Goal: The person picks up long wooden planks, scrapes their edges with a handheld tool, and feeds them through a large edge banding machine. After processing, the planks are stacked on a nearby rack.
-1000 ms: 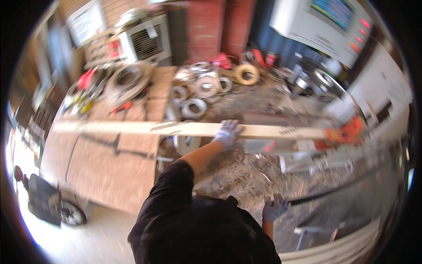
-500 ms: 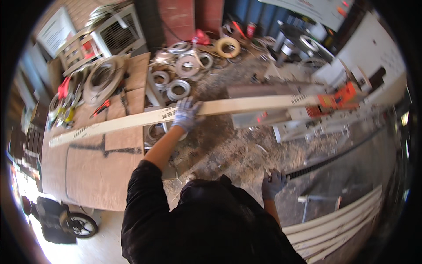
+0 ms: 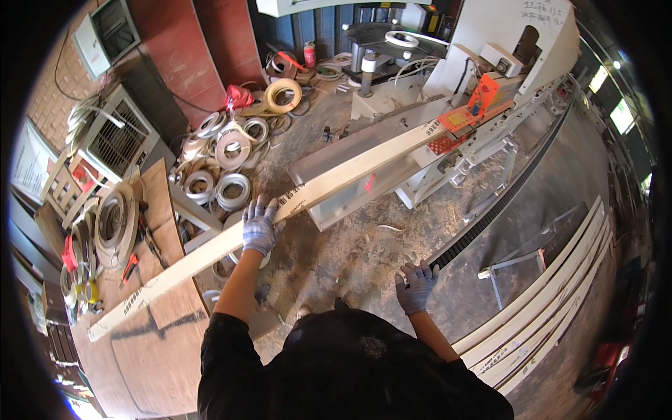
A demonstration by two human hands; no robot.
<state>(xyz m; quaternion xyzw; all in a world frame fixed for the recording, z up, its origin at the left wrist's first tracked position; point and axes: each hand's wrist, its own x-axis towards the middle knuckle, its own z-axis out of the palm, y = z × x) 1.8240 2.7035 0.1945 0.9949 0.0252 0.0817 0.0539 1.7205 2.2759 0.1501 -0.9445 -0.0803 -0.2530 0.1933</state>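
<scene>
A long, narrow, pale board (image 3: 364,162) runs from a brown-topped table at the left up to the orange guard (image 3: 483,101) of a white machine. My gloved left hand (image 3: 259,227) lies on the board near its middle, fingers stretched and apart across its top. Dark print on the board shows just right of that hand. Lower right, my gloved right hand (image 3: 415,285) is at the near end of a black ribbed track (image 3: 483,227), its fingers apart. Whether its fingertips touch the track I cannot tell.
Coils of edge strip (image 3: 231,150) lie on the floor beyond the board. The table (image 3: 161,371) carries more coils and red-handled tools. Several pale boards (image 3: 546,301) are stacked at the lower right. A red fire extinguisher (image 3: 309,54) stands at the back.
My view has turned toward the right. The board has slid toward the machine, so its print has passed from left to right of my left hand. My right hand stays by the track's end.
</scene>
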